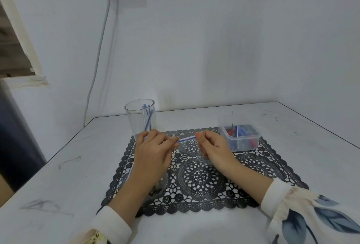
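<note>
Your left hand [153, 146] and right hand [212, 147] both pinch one slim blue-striped pen [186, 138], fingertips curled on either end. They hold it level just above the mat [202, 181], approx. midway btw. cup and box. Can't tell whether you're joining two parts or pulling them apart; the grip hides the ends.

Outward: the clear cup [134, 122] stands upright just beyond your left hand, at the mat's far-left corner, w/ a few blue pens [149, 119] leaning inside, so some of the job looks done. The clear plastic box [248, 137] sits on the mat's far-right corner, near your right hand, w/ red and blue pieces inside; count not readable.

As I judge it, you're partway, prob. early to mid: a few items in the cup, one in hand, several left in the box. Left to do, I'd say: finish this pen, drop it in the cup, repeat w/ the rest.

A thin bluish line [130, 171] shows at the mat's left edge, below your left hand; too blurred to ID. The mat lies on a pale surface [58, 185] against a white wall [214, 48].
</note>
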Tool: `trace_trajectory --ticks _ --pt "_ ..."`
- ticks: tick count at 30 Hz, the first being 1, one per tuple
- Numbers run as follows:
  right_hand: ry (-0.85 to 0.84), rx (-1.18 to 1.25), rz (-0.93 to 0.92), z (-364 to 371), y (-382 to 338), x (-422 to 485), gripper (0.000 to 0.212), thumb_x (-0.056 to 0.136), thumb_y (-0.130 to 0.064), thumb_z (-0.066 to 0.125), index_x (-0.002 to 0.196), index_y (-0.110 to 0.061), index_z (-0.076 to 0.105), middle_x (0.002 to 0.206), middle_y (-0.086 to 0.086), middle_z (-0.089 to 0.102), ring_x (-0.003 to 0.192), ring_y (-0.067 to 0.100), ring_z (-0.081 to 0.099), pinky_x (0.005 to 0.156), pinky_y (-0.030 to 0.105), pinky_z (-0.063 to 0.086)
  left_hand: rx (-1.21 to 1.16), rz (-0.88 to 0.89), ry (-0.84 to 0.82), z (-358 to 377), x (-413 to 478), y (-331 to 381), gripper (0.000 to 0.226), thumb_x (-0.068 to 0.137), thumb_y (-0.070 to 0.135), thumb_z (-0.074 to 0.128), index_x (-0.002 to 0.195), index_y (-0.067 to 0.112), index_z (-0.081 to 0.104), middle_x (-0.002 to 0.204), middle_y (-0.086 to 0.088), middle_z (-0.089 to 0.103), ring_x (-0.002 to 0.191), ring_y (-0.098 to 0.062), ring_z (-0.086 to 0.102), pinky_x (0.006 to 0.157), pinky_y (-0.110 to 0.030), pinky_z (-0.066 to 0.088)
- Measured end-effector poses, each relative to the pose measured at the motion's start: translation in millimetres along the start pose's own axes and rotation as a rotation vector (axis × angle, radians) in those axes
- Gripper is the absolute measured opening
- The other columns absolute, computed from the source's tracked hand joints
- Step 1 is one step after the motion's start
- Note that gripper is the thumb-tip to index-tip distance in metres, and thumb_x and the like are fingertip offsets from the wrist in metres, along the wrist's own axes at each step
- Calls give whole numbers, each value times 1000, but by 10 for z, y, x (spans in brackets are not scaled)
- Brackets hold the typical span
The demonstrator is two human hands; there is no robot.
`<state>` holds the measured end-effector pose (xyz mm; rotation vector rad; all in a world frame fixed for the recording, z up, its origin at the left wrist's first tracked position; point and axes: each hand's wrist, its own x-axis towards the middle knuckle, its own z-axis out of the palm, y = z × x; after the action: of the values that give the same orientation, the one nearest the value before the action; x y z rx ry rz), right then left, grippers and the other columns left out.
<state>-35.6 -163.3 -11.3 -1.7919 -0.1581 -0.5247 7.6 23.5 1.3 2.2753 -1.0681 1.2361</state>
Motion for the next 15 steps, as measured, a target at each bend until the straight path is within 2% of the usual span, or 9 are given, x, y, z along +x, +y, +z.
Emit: trace_trajectory --ticks 3,5,9,15 --pt "3 17 -12 -2 -1 0 42 85 -45 48 71 -6 49 49 -8 38 47 12 35 47 26 31 -1 20 -6 -13 8 19 20 84 29 57 95 22 73 77 9 65 76 -16 54 82 -35 36" --pt "12 -39 -44 -11 -9 0 45 85 -44 47 72 -2 49 51 -7 39 51 13 38 51 33 35 -13 20 -26 -29 14 39 23 86 30 54 94 20 73 76 8 66 76 -16 55 81 -34 36" --pt "38 -102 -100 -10 -18 -19 35 87 -43 48 67 -15 50 55 -2 39 54 16 39 56 49 46 -62 1 -69 -63 25 65 28 86 31 49 89 19 74 70 10 67 73 -11 48 77 -34 34" --pt "54 -91 -134 3 -29 -46 41 87 -46 51 68 -9 51 55 1 40 53 18 39 54 55 45 -81 -68 -104 -119 66 107 28 83 34 46 76 26 72 60 16 61 69 -7 36 74 -29 24"
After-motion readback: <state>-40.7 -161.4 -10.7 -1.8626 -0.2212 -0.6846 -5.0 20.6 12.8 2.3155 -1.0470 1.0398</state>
